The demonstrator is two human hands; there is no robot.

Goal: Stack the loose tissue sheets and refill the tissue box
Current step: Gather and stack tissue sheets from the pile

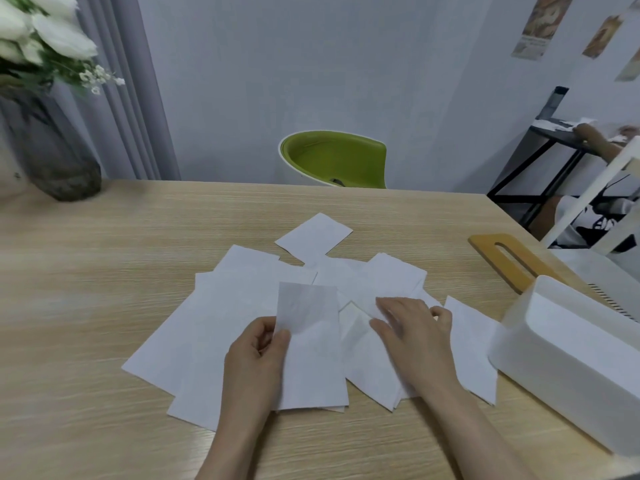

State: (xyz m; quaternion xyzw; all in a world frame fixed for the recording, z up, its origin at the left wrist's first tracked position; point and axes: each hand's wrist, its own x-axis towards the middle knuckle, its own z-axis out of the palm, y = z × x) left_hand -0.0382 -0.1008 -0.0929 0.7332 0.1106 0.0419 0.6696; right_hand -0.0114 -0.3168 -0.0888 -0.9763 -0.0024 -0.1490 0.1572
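Pinching one tissue sheet point(308, 327), the left hand point(256, 355) risks tearing it; the right hand point(412, 327), flat on the loose sheets point(214, 327), could scatter them toward the table's point(86, 271) right edge.

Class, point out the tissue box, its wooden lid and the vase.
tissue box point(568, 372), head view, white front wall.
wooden lid point(485, 241), head view, far end.
vase point(52, 150), head view, glass body.

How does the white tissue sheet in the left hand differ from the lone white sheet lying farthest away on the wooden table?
The held tissue sheet is lifted, its top edge off the pile, pinched by the left hand; the far tissue sheet lies flat, untouched. The held one overlaps the pile; the far one sits at its edge. Both are white and rectangular.
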